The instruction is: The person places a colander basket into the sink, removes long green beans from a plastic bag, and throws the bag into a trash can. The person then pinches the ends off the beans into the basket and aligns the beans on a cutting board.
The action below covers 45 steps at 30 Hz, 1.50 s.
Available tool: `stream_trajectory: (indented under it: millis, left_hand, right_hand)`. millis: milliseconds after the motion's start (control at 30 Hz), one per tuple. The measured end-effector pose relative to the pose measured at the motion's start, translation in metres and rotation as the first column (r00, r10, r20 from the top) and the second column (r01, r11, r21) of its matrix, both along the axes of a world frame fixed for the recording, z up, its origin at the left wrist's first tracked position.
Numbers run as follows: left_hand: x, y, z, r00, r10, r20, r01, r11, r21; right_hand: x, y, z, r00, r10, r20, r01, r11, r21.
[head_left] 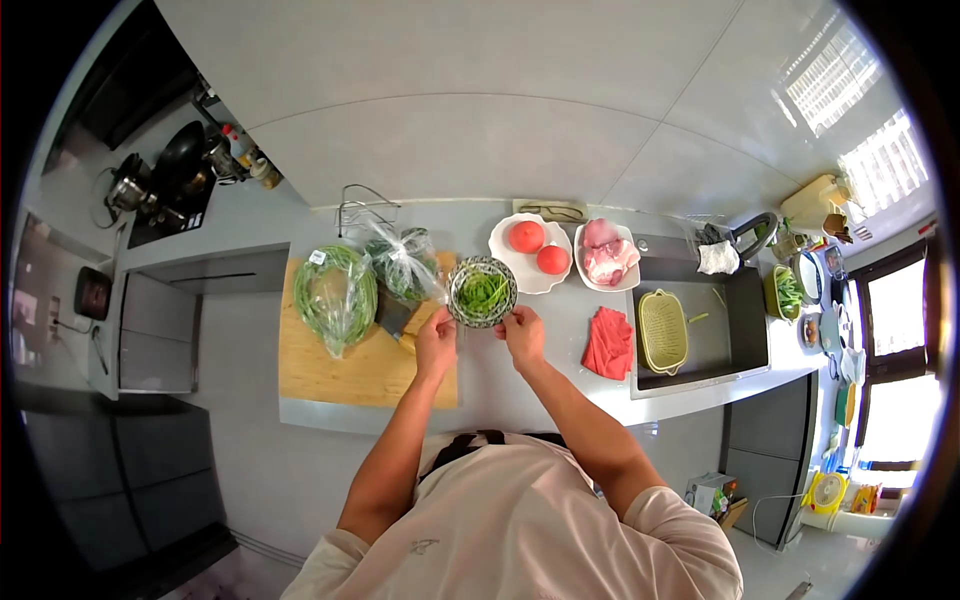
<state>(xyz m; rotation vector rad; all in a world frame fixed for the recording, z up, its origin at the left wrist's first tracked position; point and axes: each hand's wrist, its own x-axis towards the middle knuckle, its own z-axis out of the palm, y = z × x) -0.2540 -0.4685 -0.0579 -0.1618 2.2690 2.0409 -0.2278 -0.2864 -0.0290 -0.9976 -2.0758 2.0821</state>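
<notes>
A patterned bowl [482, 318] with chopped greens [483, 293] in it is held between my two hands at the right edge of the cutting board [360, 385]. My left hand [436, 343] grips its lower left rim, and my right hand [523, 335] grips the lower right rim. Beside my left hand lies a cleaver [396, 315], partly covered by a bag. Two plastic bags of vegetables rest on the board: long green beans [335, 297] on the left and darker greens [403, 262] behind. Whether the bowl touches the counter I cannot tell.
Behind the bowl, a white plate [504, 232] holds two tomatoes. Raw meat [606, 258] lies in another white dish. A red cloth [608, 343] sits left of the sink [735, 335], which contains a green colander [662, 332]. A wire rack [362, 210] stands by the wall.
</notes>
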Motion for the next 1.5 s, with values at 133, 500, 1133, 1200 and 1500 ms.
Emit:
stream_trajectory:
  millis: [133, 500, 1133, 1200, 1500]
  left_hand:
    - [-0.022, 0.0, 0.015, 1.0, 0.005, 0.014, -0.003, 0.981, -0.196]
    - [-0.078, 0.007, 0.014, 0.997, 0.067, -0.031, -0.073, 0.951, -0.302]
    - [-0.127, -0.002, 0.032, 0.991, -0.087, -0.103, 0.05, 0.947, -0.319]
    - [-0.139, -0.008, 0.007, 0.988, -0.152, -0.042, 0.125, 0.92, -0.372]
    - [-0.143, -0.012, -0.004, 0.95, -0.313, -0.005, 0.239, 0.733, -0.637]
  right_hand:
    - [-0.049, -0.009, 0.004, 0.996, -0.088, -0.017, 0.085, 0.986, -0.144]
    - [-0.143, -0.047, -0.025, 0.953, -0.227, 0.203, 0.27, 0.937, -0.222]
    - [-0.167, -0.06, -0.039, 0.937, -0.272, 0.217, 0.33, 0.893, -0.306]
    - [-0.17, -0.061, -0.039, 0.934, -0.28, 0.22, 0.343, 0.873, -0.345]
    - [-0.175, -0.054, -0.042, 0.949, -0.204, 0.239, 0.293, 0.847, -0.443]
